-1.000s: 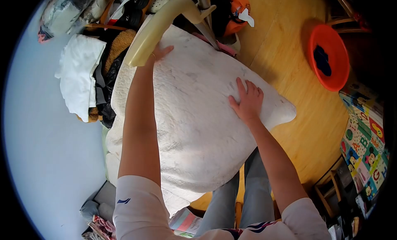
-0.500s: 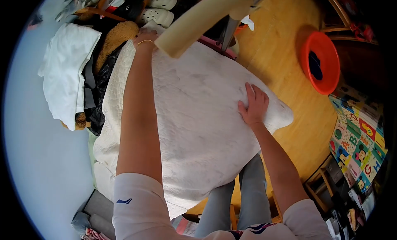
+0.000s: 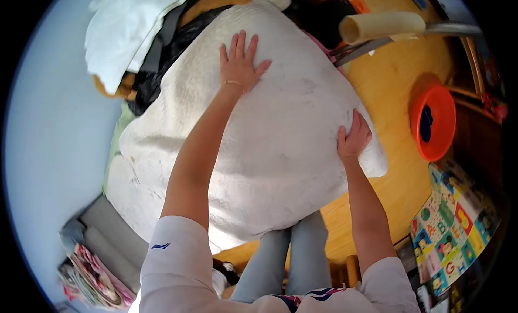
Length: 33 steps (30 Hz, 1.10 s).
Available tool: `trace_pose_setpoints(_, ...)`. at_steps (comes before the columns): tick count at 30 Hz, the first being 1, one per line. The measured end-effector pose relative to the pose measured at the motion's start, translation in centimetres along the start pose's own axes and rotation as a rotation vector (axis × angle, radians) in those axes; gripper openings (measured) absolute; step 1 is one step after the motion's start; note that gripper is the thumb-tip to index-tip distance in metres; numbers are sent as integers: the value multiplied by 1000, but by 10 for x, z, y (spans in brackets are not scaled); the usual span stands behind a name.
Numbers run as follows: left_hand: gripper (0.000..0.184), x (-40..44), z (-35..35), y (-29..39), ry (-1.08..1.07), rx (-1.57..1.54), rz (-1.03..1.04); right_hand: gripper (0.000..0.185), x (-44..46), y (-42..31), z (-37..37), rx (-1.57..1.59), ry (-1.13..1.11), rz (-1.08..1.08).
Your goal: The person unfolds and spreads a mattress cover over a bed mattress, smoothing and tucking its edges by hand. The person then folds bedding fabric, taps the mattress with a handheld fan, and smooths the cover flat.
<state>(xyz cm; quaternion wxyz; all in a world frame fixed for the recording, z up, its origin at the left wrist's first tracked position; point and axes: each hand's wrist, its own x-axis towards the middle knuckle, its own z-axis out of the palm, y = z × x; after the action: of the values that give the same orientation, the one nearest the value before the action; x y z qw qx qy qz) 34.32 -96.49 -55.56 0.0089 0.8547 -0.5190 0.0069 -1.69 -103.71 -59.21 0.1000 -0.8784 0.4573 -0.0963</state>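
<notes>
A large white quilted pad (image 3: 280, 146) is spread out in front of me, its near edge against my legs and its right corner hanging over the wooden floor. My left hand (image 3: 241, 67) lies flat on its far part, fingers spread, with a thin bracelet at the wrist. At the right edge of the pad rests my right hand (image 3: 355, 138), thumb apart and the other fingers bent over the cloth; their tips partly show. What lies under the pad is mostly hidden.
White cloth (image 3: 127, 35) and a black puffy garment (image 3: 151, 86) lie at the back left. A metal bar with a beige foam sleeve (image 3: 380, 27) juts in at upper right. An orange-red basin (image 3: 440, 124) and a cartoon-patterned box (image 3: 453, 226) stand right. Folded fabrics (image 3: 97, 275) lie lower left.
My left hand has moved from the pad's far corner toward its middle and now lies flat. My right hand has shifted slightly right to the edge. The view has turned.
</notes>
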Motion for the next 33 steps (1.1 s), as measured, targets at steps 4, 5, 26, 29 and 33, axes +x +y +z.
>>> trace_pose_setpoints(4,73,-81,-17,-39,-136,93,-135,62,2,4,5,8,40,-26)
trace_pose_setpoints(5,73,-101,-15,-55,-139,99,-165,61,1,4,5,-11,82,-36)
trace_pose_setpoints(26,46,-482,-89,-194,-171,-78,-1013,49,-98,-147,-7,-69,-134,-495)
trace_pose_setpoints(29,44,-447,-90,-240,-80,-40,-864,48,-97,-207,-1,-22,-179,-533)
trace_pose_setpoints(33,41,-375,-82,-279,33,-8,-664,47,-66,-275,5,-69,-131,-577)
